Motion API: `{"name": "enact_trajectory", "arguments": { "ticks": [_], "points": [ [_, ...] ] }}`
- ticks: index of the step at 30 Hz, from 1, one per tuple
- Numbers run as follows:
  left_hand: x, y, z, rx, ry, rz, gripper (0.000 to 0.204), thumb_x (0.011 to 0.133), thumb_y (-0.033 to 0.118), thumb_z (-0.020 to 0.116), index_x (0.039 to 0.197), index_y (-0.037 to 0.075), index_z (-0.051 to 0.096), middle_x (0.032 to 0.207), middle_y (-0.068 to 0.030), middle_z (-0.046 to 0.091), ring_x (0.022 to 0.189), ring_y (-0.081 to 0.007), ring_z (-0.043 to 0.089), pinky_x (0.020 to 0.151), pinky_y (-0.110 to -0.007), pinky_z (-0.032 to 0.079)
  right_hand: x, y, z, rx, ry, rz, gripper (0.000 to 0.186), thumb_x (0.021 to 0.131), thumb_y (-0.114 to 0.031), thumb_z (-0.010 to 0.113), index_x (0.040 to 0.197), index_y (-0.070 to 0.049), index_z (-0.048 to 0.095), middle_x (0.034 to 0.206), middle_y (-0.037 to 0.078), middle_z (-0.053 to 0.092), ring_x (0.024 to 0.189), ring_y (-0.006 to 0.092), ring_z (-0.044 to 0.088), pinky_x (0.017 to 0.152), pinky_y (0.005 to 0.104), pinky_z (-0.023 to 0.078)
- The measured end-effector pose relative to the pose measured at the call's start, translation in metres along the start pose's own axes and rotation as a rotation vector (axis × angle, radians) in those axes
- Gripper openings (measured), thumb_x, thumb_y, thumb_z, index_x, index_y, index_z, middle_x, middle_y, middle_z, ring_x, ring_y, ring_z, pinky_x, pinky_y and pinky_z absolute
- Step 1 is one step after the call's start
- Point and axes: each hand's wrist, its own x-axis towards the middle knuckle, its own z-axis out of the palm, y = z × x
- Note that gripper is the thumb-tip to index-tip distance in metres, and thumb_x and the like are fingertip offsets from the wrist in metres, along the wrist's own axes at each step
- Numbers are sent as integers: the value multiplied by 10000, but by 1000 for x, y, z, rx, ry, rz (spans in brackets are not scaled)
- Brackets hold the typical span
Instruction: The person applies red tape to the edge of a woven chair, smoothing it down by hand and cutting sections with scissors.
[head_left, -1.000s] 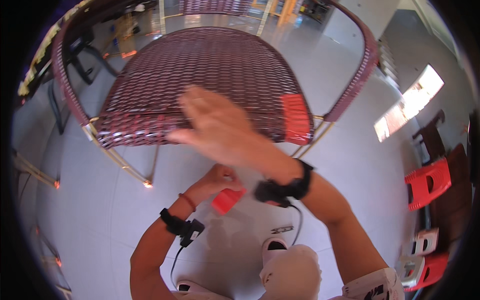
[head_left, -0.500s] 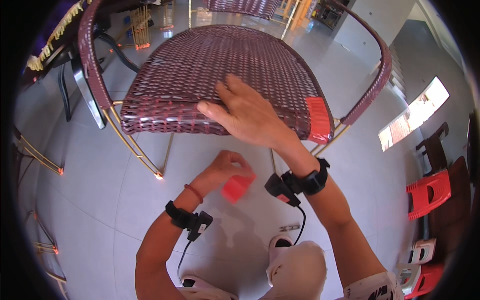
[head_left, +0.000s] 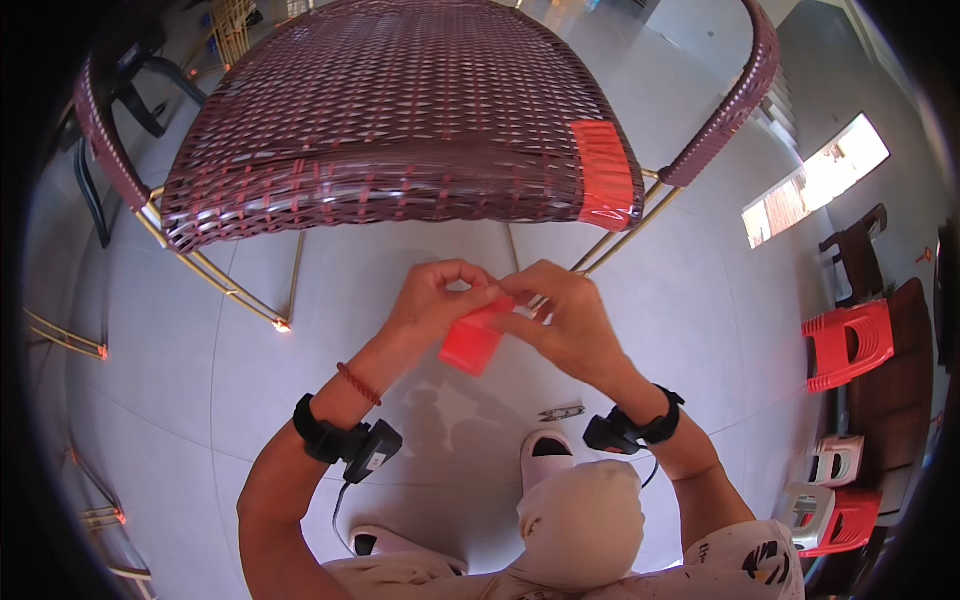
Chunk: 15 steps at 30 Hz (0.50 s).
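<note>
My left hand (head_left: pixel 447 295) and my right hand (head_left: pixel 550 310) meet below the front of a brown woven chair seat (head_left: pixel 390 120), both pinching a red, shiny piece of tape (head_left: pixel 468 345), which hangs downward between them. Strips of the same red (head_left: pixel 605 170) cover the seat's front right corner. The chair has woven arms (head_left: pixel 722 95) on either side and thin gold metal legs (head_left: pixel 229 286).
A small metal tool (head_left: pixel 560 412) lies on the tiled floor (head_left: pixel 300 400) beside my shoe (head_left: pixel 545 455). Stacked red stools (head_left: pixel 845 340), white stools (head_left: pixel 835 460) and dark wooden furniture line the right side. Black and gold metal frames (head_left: pixel 65 335) stand at left.
My right hand has left the seat's front edge and moved down to the red tape. My left hand has risen with the tape to meet it.
</note>
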Motion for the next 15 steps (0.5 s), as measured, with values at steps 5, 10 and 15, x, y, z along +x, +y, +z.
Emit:
{"name": "enact_trajectory", "arguments": {
  "ticks": [5, 10, 15],
  "points": [
    [-9, -1, 11, -19, 88, 35, 146, 823, 97, 659, 875, -22, 593, 913, -51, 604, 809, -137, 624, 703, -244, 511, -1, 10, 8, 46, 53, 79, 179, 691, -89, 738, 844, -20, 676, 723, 56, 619, 677, 136, 595, 558, 269, 454],
    [-16, 5, 25, 54, 5, 88, 283, 767, -39, 659, 1009, 0, 518, 1132, -69, 471, 979, -189, 582, 848, -301, 508, -6, 16, 4, -31, 158, -43, 117, 688, -40, 709, 791, -21, 658, 701, 68, 600, 653, 193, 583, 540, 302, 454],
    [-34, -2, 45, -19, 13, 188, 562, 716, -84, 679, 1186, 29, 392, 1224, -86, 381, 1042, -215, 559, 869, -309, 511, -9, 16, 3, -261, 313, -331, 109, 671, -13, 690, 752, -57, 631, 704, 51, 570, 637, 233, 549, 512, 335, 443]
  ]
}}
